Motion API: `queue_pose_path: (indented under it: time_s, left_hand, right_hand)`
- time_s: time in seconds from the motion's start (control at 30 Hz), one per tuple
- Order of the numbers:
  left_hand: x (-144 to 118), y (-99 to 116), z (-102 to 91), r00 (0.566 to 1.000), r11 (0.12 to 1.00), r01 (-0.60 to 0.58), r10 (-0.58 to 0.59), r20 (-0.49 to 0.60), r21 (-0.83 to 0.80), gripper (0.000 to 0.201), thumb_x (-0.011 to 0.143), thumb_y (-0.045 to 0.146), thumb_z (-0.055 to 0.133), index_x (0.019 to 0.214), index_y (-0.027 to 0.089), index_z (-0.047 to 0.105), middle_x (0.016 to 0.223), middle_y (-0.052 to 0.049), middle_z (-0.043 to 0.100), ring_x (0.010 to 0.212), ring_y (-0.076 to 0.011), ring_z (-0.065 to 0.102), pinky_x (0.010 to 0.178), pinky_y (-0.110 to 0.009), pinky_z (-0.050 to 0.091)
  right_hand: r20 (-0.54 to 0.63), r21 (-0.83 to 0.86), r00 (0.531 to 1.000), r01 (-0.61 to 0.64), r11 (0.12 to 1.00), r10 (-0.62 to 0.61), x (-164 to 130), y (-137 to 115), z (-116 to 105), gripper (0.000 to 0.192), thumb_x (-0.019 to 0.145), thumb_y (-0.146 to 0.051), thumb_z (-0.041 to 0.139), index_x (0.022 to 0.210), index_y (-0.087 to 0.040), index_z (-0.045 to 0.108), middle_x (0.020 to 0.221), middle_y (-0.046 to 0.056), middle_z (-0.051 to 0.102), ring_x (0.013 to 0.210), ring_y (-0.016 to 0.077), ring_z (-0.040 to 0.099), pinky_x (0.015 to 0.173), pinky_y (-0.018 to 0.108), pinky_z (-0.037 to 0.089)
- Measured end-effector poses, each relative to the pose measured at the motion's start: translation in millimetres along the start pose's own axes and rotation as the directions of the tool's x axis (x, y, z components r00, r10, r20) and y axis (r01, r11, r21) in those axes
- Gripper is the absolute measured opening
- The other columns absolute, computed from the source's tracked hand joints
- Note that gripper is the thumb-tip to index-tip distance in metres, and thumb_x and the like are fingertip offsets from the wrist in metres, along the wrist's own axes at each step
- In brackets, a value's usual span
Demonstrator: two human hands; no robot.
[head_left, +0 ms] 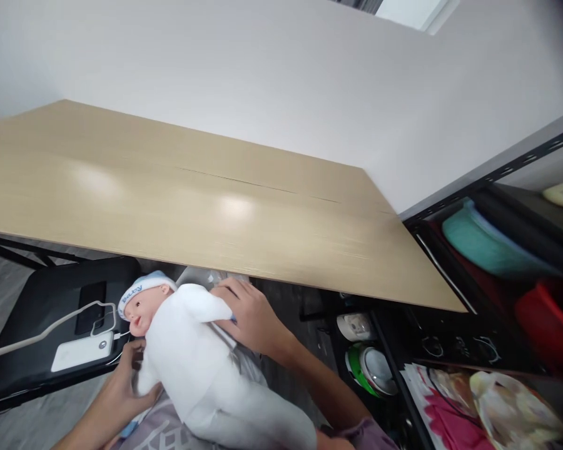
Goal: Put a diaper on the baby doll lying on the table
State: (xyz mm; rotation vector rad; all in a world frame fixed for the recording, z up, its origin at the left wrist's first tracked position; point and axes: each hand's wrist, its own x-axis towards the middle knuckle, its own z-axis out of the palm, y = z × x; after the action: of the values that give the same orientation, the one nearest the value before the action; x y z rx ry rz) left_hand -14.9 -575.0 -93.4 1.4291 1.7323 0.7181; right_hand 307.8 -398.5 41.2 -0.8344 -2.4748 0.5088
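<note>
While the baby doll in its white suit and blue-and-white cap lies below the near edge of the tabletop, both hands grip it: the left hand is curled around the doll's side under its arm, and the right hand is closed over its other arm. The doll rests over printed fabric at the person's lap. On a black chair to the left lies a white power bank with a white cable plugged in. At the right, a black shelf holds a teal bin, a red bin, and a green-and-silver pot lower down.
</note>
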Motion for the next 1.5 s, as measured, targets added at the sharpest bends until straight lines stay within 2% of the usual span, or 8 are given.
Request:
queue_pose_path:
  time_s: [0.13,0.27,0.5,0.63,0.8,1.07,1.23,1.5]
  left_hand:
    - [2,24,-9.5,0.998,0.997,-0.034,0.038,0.054,-0.075,0.073,0.084,0.036,0.083,0.143,0.029,0.041,0.131,-0.012,0.078,0.118,-0.0358,0.082,0.098,-0.051,0.072]
    - [32,57,-31.3,0.974,0.976,-0.217,0.217,0.067,0.002,0.065,0.09,0.036,0.076,0.142,0.029,0.038,0.122,-0.009,0.077,0.101,-0.0311,0.084,0.08,-0.041,0.07]
    - [164,153,-58.4,0.852,0.835,-0.522,0.498,0.163,0.175,0.073,0.091,0.044,0.076,0.149,0.026,0.036,0.141,-0.013,0.075,0.105,-0.0304,0.081,0.087,-0.038,0.06]
    - [231,186,-60.5,0.858,0.784,-0.514,0.482,0.178,0.349,0.077,0.089,0.053,0.074,0.153,0.023,0.045,0.141,-0.015,0.077,0.111,-0.0382,0.08,0.088,-0.041,0.056]
    - [289,197,-60.5,0.898,0.724,-0.399,0.432,0.08,0.563,0.071,0.091,0.055,0.069,0.149,0.016,0.059,0.125,-0.02,0.082,0.112,-0.0446,0.078,0.09,-0.046,0.055]
    - [382,198,-48.4,0.834,0.575,-0.389,0.551,0.011,0.72,0.043,0.099,0.054,0.066,0.12,0.017,0.07,0.119,-0.025,0.08,0.113,-0.043,0.073,0.091,-0.047,0.052]
    - [443,205,-41.3,0.808,0.581,-0.393,0.588,-0.033,0.712,0.045,0.1,0.06,0.066,0.116,0.018,0.07,0.114,-0.023,0.08,0.11,-0.043,0.072,0.09,-0.048,0.051]
    - [526,225,-41.6,0.804,0.617,-0.372,0.587,-0.092,0.694,0.048,0.097,0.058,0.072,0.118,0.015,0.072,0.114,-0.022,0.081,0.113,-0.0445,0.071,0.094,-0.05,0.052]
  right_hand:
    - [-0.099,0.017,0.993,-0.061,0.998,0.063,-32,-6,-39,0.035,0.107,-0.031,0.075,0.141,-0.027,0.065,0.131,0.01,0.072,0.118,0.0317,0.073,0.1,0.047,0.062]
    - [-0.208,-0.019,0.947,-0.254,0.967,0.244,-63,5,-66,0.035,0.108,-0.03,0.072,0.142,-0.032,0.066,0.134,0.008,0.07,0.121,0.0319,0.073,0.101,0.045,0.062]
    - [-0.414,-0.038,0.807,-0.478,0.878,0.421,-58,82,-62,0.036,0.112,-0.057,0.065,0.131,-0.027,0.071,0.123,0.011,0.072,0.114,0.0354,0.072,0.097,0.049,0.06]
    - [-0.453,-0.046,0.757,-0.547,0.836,0.471,-44,130,-52,0.051,0.111,-0.07,0.06,0.128,-0.025,0.074,0.124,0.013,0.073,0.111,0.0365,0.073,0.096,0.05,0.059]
    - [-0.468,-0.106,0.754,-0.566,0.818,0.461,-28,176,-46,0.061,0.11,-0.078,0.053,0.123,-0.023,0.074,0.123,0.016,0.075,0.11,0.0369,0.071,0.097,0.049,0.057]
    - [-0.46,-0.282,0.783,-0.576,0.768,0.418,26,248,-50,0.036,0.107,-0.055,0.059,0.116,-0.022,0.071,0.115,0.016,0.076,0.106,0.0358,0.067,0.092,0.046,0.057]
    - [-0.511,-0.263,0.715,-0.659,0.705,0.477,66,294,-57,0.033,0.097,-0.045,0.068,0.119,-0.021,0.072,0.115,0.016,0.077,0.104,0.0355,0.068,0.087,0.044,0.057]
    - [-0.528,-0.273,0.756,-0.583,0.765,0.388,113,369,-73,0.039,0.096,-0.05,0.069,0.123,-0.021,0.072,0.116,0.017,0.079,0.105,0.0396,0.071,0.089,0.05,0.059]
